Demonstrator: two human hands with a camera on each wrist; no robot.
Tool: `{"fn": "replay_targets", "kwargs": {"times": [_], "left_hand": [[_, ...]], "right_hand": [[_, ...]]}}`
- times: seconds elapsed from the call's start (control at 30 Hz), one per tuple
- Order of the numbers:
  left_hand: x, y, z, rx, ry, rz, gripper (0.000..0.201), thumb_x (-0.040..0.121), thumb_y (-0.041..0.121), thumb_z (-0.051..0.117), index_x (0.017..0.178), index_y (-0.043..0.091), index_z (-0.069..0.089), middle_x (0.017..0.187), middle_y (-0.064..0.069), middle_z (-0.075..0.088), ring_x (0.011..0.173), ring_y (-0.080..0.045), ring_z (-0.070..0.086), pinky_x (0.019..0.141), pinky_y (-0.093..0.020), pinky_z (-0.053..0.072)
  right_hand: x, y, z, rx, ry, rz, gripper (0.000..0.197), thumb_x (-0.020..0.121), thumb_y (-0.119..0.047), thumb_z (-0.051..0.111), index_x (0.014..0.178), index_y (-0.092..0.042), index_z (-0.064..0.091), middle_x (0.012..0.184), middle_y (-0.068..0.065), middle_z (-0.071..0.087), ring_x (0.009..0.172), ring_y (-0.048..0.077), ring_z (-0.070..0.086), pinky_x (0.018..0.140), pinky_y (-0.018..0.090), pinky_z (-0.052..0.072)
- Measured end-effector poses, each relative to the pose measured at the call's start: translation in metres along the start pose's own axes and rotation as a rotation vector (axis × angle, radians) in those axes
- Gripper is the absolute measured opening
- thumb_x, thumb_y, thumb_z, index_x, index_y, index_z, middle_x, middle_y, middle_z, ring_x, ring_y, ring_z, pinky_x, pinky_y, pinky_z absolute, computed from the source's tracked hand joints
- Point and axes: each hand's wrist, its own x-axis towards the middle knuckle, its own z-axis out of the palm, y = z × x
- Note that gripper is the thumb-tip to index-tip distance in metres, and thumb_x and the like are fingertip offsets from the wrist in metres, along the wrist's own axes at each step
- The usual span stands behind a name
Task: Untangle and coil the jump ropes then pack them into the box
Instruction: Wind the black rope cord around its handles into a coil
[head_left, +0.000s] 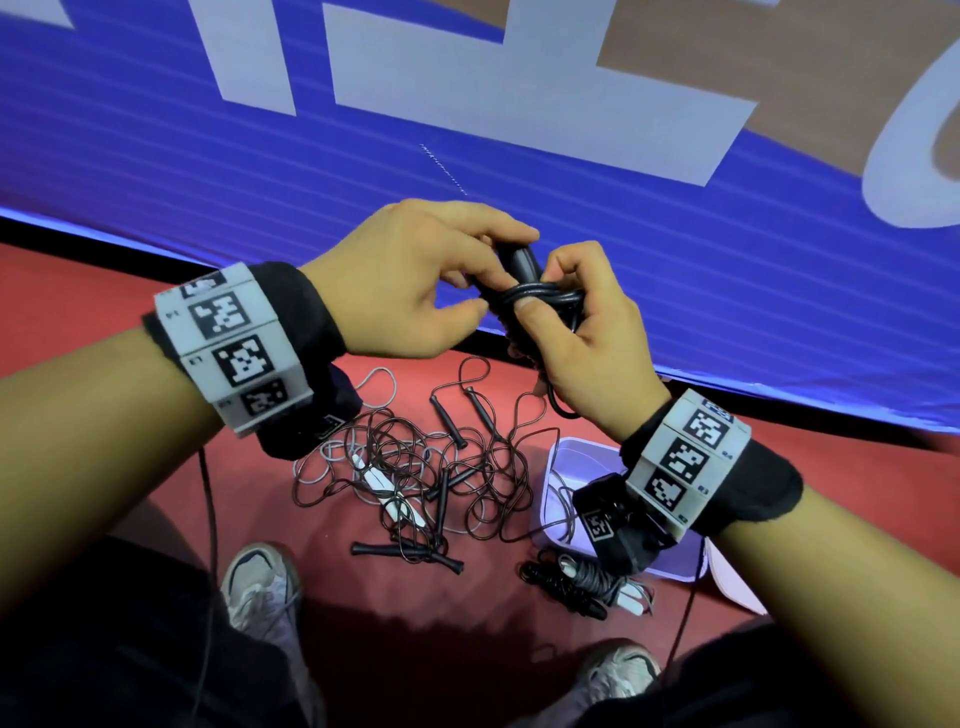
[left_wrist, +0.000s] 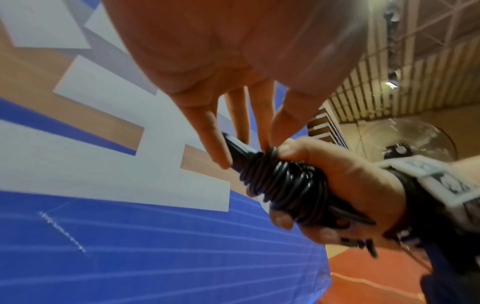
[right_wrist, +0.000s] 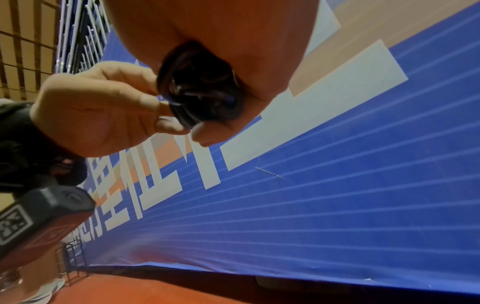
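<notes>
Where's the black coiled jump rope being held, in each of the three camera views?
Head view: coiled black jump rope at upper centre, gripped in the right hand, left hand pinching its handle.
Left wrist view: centre right, handle tip poking up-left.
Right wrist view: upper centre, seen end-on under the palm.
Shared landmark: the blue banner behind it in all views.

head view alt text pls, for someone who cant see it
Two hands hold a black jump rope wound around its handles: the right hand grips the bundle, the left hand touches a handle end. Below on the red floor lie a tangle of ropes, a coiled bundle and a pale box.
</notes>
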Motion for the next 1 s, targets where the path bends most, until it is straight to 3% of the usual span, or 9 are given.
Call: {"fn": "replay_targets", "kwargs": {"times": [0.17, 0.23, 0.33, 0.43, 0.5, 0.63, 0.73, 0.87, 1.0], "left_hand": [[0.005, -0.006, -0.001, -0.100, 0.019, -0.033, 0.019, 0.084, 0.015, 0.068, 0.099, 0.012, 0.079, 0.125, -0.002, 0.066, 0.108, -0.011, 0.064, 0.086, -0.021, 0.053], [0.005, -0.010, -0.002, -0.089, 0.004, -0.044, 0.018, 0.081, 0.020, 0.071, 0.096, 0.014, 0.080, 0.123, 0.001, 0.066, 0.103, 0.000, 0.061, 0.085, -0.005, 0.042], [0.002, -0.012, -0.003, -0.044, -0.024, -0.065, 0.021, 0.078, 0.029, 0.073, 0.094, 0.018, 0.080, 0.122, 0.006, 0.065, 0.095, 0.012, 0.055, 0.086, -0.006, 0.040], [0.002, -0.009, -0.003, 0.009, -0.061, -0.041, 0.017, 0.079, 0.031, 0.071, 0.090, 0.023, 0.081, 0.125, 0.008, 0.063, 0.095, 0.001, 0.056, 0.078, 0.001, 0.034], [0.001, -0.006, -0.002, 0.052, -0.071, -0.045, 0.020, 0.078, 0.036, 0.065, 0.085, 0.024, 0.081, 0.126, 0.010, 0.063, 0.096, 0.000, 0.057, 0.079, -0.003, 0.038], [-0.002, 0.003, 0.003, 0.294, -0.023, -0.023, 0.020, 0.073, 0.035, 0.060, 0.075, 0.024, 0.078, 0.121, 0.012, 0.067, 0.083, -0.015, 0.067, 0.066, -0.035, 0.053], [0.000, 0.010, 0.008, 0.438, 0.016, -0.027, 0.015, 0.072, 0.024, 0.059, 0.072, 0.015, 0.072, 0.117, 0.007, 0.069, 0.061, -0.026, 0.062, 0.052, -0.031, 0.044], [0.003, 0.003, 0.009, 0.411, -0.045, -0.075, 0.017, 0.078, 0.021, 0.051, 0.076, 0.006, 0.058, 0.132, -0.006, 0.057, 0.059, -0.036, 0.059, 0.052, -0.037, 0.044], [0.005, 0.001, 0.008, 0.411, -0.063, -0.082, 0.018, 0.079, 0.020, 0.047, 0.071, 0.004, 0.050, 0.118, -0.014, 0.055, 0.061, -0.035, 0.054, 0.053, -0.038, 0.043]], "right_hand": [[0.000, 0.002, -0.001, 0.062, -0.088, 0.002, 0.025, 0.094, -0.013, 0.059, 0.088, -0.025, 0.038, 0.067, -0.020, 0.058, 0.057, 0.008, 0.057, 0.056, 0.025, 0.046], [-0.001, 0.003, -0.003, 0.104, -0.175, 0.003, 0.023, 0.096, -0.012, 0.055, 0.091, -0.026, 0.038, 0.076, -0.014, 0.058, 0.055, 0.002, 0.054, 0.056, 0.023, 0.045], [-0.002, 0.006, -0.001, 0.119, -0.308, 0.047, 0.023, 0.095, -0.023, 0.051, 0.092, -0.040, 0.036, 0.094, 0.008, 0.052, 0.056, 0.002, 0.055, 0.057, 0.018, 0.042], [-0.001, 0.007, 0.001, 0.127, -0.375, 0.099, 0.024, 0.090, -0.036, 0.049, 0.087, -0.054, 0.033, 0.105, 0.011, 0.047, 0.066, 0.007, 0.049, 0.063, 0.023, 0.042], [-0.001, 0.005, 0.001, 0.138, -0.410, 0.111, 0.021, 0.085, -0.042, 0.050, 0.086, -0.055, 0.032, 0.106, 0.008, 0.043, 0.073, 0.011, 0.045, 0.067, 0.023, 0.039], [-0.001, 0.006, 0.005, 0.131, -0.409, 0.116, 0.036, 0.079, -0.031, 0.058, 0.088, -0.053, 0.030, 0.109, 0.008, 0.040, 0.070, 0.011, 0.043, 0.062, 0.024, 0.039], [0.002, 0.009, 0.007, 0.074, -0.346, 0.069, 0.057, 0.075, -0.014, 0.064, 0.096, -0.054, 0.029, 0.119, 0.012, 0.042, 0.077, 0.013, 0.046, 0.062, 0.023, 0.040], [0.006, 0.010, 0.005, 0.094, -0.246, 0.122, 0.065, 0.081, -0.004, 0.070, 0.116, -0.037, 0.027, 0.118, 0.005, 0.047, 0.070, 0.015, 0.056, 0.057, 0.025, 0.049], [0.007, 0.010, 0.004, 0.059, -0.156, 0.174, 0.063, 0.083, -0.004, 0.072, 0.125, -0.027, 0.031, 0.102, -0.003, 0.056, 0.079, 0.016, 0.058, 0.078, 0.043, 0.055]]}}
